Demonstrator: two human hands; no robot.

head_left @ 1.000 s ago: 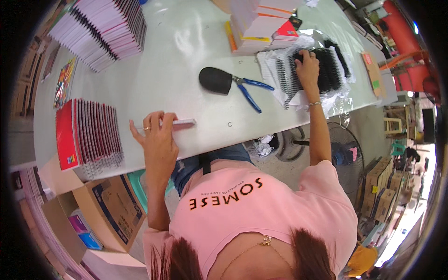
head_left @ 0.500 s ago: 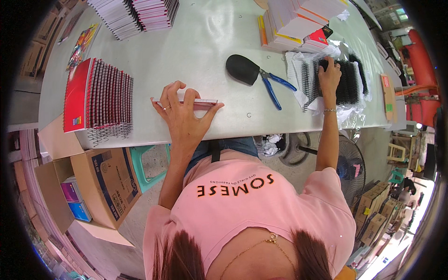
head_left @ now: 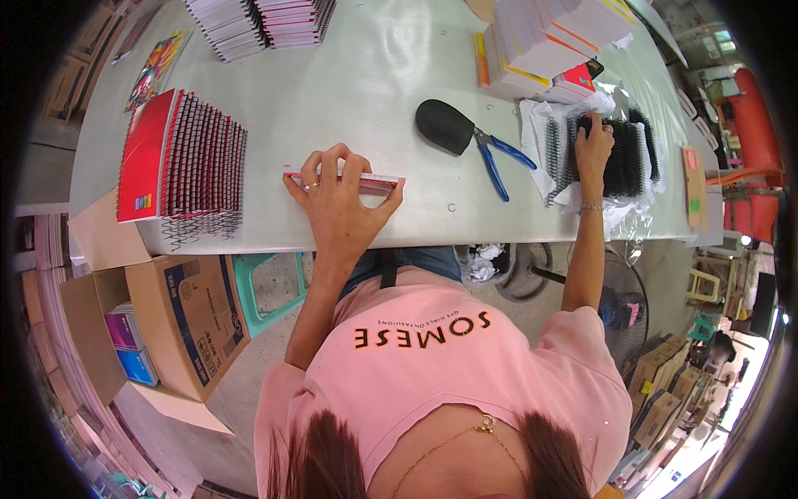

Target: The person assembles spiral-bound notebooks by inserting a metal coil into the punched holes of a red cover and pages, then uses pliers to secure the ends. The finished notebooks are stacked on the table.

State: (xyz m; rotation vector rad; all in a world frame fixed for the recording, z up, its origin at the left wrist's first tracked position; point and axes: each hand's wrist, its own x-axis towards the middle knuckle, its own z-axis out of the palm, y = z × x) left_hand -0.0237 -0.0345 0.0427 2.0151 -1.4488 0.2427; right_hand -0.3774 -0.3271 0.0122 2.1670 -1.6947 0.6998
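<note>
My left hand (head_left: 341, 195) is closed around a thin pad of pages (head_left: 379, 177), gripping it edge-on near the table's front edge. On the right, my right hand (head_left: 595, 151) reaches into a heap of black spiral binding coils (head_left: 625, 162), its bent fingers closed on a coil; the fingertips are partly lost among the dark wires. The coils lie on crumpled white paper and clear plastic (head_left: 532, 133). Between my hands rest blue-handled pliers (head_left: 492, 168) with a black cover (head_left: 445, 126) beside their head. Red-covered spiral notebooks (head_left: 150, 162) stand in a row at the left.
More spiral-bound books (head_left: 291, 21) stand at the far left. Stacks of unbound pages (head_left: 532, 54) sit beyond the coils. Stray wire bits dot the pale tabletop (head_left: 349, 91). Below the table's left side are an open carton (head_left: 195, 324) and a green stool (head_left: 266, 312); a fan (head_left: 628, 299) stands at the right.
The whole view has shifted slightly, carrying the table things rightward. My left hand keeps its grip on the pad, and my right hand stays at the coils with its fingers bent more.
</note>
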